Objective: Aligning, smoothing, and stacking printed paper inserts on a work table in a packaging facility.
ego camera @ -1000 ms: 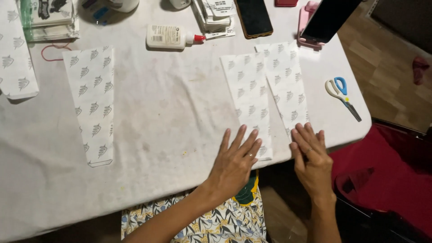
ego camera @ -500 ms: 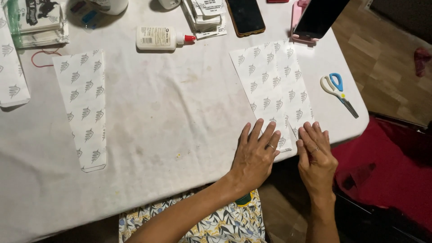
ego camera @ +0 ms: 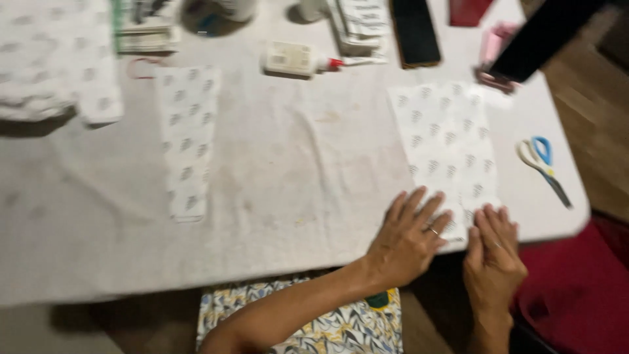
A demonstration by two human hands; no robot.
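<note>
Two white paper strips with a grey leaf pattern (ego camera: pixel 445 144) lie side by side at the right of the white table (ego camera: pixel 295 190), edges touching or overlapping. My left hand (ego camera: pixel 409 236) lies flat with fingers spread on the near end of the left strip. My right hand (ego camera: pixel 495 246) rests flat beside it on the near end of the right strip, at the table's front edge. Neither hand grips anything. The view is blurred.
A third patterned strip (ego camera: pixel 187 141) lies left of centre. A glue bottle (ego camera: pixel 298 59), a dark phone (ego camera: pixel 414 33) and stacked papers (ego camera: pixel 357 23) sit at the back. Blue-handled scissors (ego camera: pixel 542 164) lie near the right edge. More patterned paper (ego camera: pixel 59 72) is far left.
The two strips on the right, apart a second ago, now lie against each other. Both hands stay pressed on their near ends. The camera view has shifted.
</note>
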